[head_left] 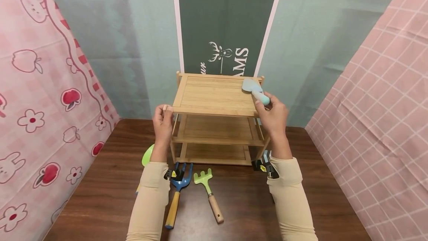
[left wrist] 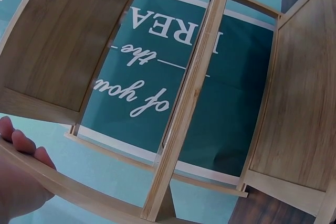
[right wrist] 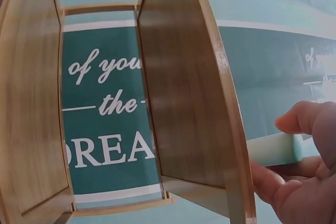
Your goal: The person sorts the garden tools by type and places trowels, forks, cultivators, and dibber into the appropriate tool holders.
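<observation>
A three-tier wooden shelf rack [head_left: 214, 94] stands in front of me. My left hand [head_left: 163, 120] grips its front left corner at the top; in the left wrist view the fingers [left wrist: 23, 142] curl over a wooden bar. My right hand [head_left: 274, 114] holds the pale mint handle of a small light-blue garden trowel [head_left: 251, 85] at the top tier's right end. The trowel's blade points to the back left over that tier. In the right wrist view the handle [right wrist: 275, 149] lies between thumb and fingers, partly hidden by the shelf board.
A blue hand fork [head_left: 180, 183] with a yellow handle and a green hand rake [head_left: 208, 192] lie on the brown table [head_left: 244, 211]. A green tool [head_left: 147, 155] is partly behind my left arm. Light-blue prongs [head_left: 266, 155] show by my right wrist. Curtains surround the table.
</observation>
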`<state>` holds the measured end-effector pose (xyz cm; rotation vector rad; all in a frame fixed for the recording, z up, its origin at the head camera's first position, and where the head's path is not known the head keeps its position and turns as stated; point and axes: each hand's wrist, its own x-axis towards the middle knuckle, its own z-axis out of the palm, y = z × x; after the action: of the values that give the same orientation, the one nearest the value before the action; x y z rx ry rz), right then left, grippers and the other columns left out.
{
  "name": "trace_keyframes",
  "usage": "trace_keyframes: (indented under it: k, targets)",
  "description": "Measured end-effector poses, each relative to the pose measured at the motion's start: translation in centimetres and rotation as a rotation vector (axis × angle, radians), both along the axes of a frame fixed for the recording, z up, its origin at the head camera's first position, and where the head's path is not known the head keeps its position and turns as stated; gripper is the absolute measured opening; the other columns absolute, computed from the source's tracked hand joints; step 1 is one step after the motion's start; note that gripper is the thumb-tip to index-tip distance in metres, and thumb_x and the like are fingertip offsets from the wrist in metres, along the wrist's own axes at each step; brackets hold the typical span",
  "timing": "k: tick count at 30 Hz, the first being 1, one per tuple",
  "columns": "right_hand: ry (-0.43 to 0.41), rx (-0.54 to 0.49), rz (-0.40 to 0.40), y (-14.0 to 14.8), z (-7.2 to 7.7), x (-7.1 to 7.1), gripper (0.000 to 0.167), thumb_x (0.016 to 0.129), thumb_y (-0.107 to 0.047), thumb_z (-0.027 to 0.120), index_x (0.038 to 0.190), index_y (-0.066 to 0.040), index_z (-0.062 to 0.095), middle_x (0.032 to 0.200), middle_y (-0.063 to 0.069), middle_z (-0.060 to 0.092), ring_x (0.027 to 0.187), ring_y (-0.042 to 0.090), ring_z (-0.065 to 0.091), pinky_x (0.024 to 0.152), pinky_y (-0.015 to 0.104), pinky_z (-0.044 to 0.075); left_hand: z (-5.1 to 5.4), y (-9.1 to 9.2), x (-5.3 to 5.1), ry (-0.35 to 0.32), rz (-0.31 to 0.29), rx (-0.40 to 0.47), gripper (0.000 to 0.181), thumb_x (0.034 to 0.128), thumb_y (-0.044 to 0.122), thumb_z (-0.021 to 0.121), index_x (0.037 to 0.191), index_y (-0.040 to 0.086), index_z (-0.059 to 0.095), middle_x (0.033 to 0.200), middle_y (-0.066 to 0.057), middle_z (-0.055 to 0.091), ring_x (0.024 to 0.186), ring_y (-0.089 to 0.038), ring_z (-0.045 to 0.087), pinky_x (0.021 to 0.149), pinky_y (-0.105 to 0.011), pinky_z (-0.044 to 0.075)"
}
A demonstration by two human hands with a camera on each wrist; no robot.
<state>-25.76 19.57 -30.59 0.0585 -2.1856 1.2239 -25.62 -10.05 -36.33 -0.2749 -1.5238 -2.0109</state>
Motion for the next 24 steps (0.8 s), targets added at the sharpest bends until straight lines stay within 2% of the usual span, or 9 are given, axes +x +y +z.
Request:
trace_keyframes:
  k: [4,9,12,15,19,24]
  targets:
    - [0.073,0.029,-0.007,-0.3,-0.4,0.4,0.037,0.085,-0.012,0.066,0.117,0.006,0.058,0.103,0.022,0.063,0.091,0.028,0.063,0.071,0.038,0.052,0.0,0.0,0.1,-0.005,0.001,-0.002,0.005,0.0944,0.000,0.044,0.092,-0.003,0.048,0.072,-0.006,0.044,0.065,-0.012,0.041,0.061,-0.024,0.034]
    - [0.266,0.197,-0.074,-0.6,-1.4,0.6,0.031,0.079,-0.006,0.070,0.105,0.008,0.061,0.095,0.021,0.062,0.080,0.030,0.063,0.064,0.040,0.052,0.0,0.0,0.1,-0.008,0.000,0.004,0.007,0.0946,0.000,0.044,0.093,-0.006,0.047,0.073,-0.008,0.044,0.067,-0.011,0.041,0.062,-0.024,0.034]
    - [0.343,0.280,-0.123,-0.7,-2.0,0.4,0.029,0.076,-0.006,0.072,0.100,0.007,0.063,0.091,0.021,0.062,0.075,0.030,0.061,0.062,0.042,0.050,0.0,0.0,0.1,-0.001,0.002,0.006,0.008,0.0945,0.000,0.044,0.093,-0.007,0.046,0.072,-0.008,0.044,0.066,-0.011,0.041,0.062,-0.024,0.034]
    - [0.376,0.341,-0.170,-0.6,-2.6,0.3,0.028,0.074,-0.008,0.074,0.098,0.004,0.065,0.089,0.019,0.062,0.075,0.033,0.058,0.061,0.045,0.047,0.0,0.0,0.0,0.007,-0.002,0.004,0.006,0.0945,0.000,0.043,0.092,-0.005,0.046,0.072,-0.005,0.044,0.066,-0.011,0.041,0.061,-0.023,0.034]
    - [0.391,0.418,-0.194,-0.6,-3.0,0.2,0.028,0.074,-0.010,0.076,0.098,0.002,0.066,0.088,0.018,0.063,0.077,0.036,0.052,0.059,0.047,0.044,0.0,0.0,0.0,0.014,-0.005,0.001,0.005,0.0946,-0.001,0.043,0.091,-0.002,0.047,0.072,-0.005,0.043,0.065,-0.010,0.040,0.060,-0.023,0.034]
    - [0.359,0.378,-0.181,-0.4,-3.3,0.3,0.030,0.076,-0.012,0.074,0.102,0.002,0.065,0.089,0.018,0.062,0.077,0.033,0.052,0.059,0.044,0.043,0.0,0.0,0.0,0.013,-0.007,0.001,0.006,0.0948,0.000,0.043,0.091,-0.001,0.047,0.073,-0.006,0.044,0.067,-0.010,0.042,0.061,-0.024,0.034]
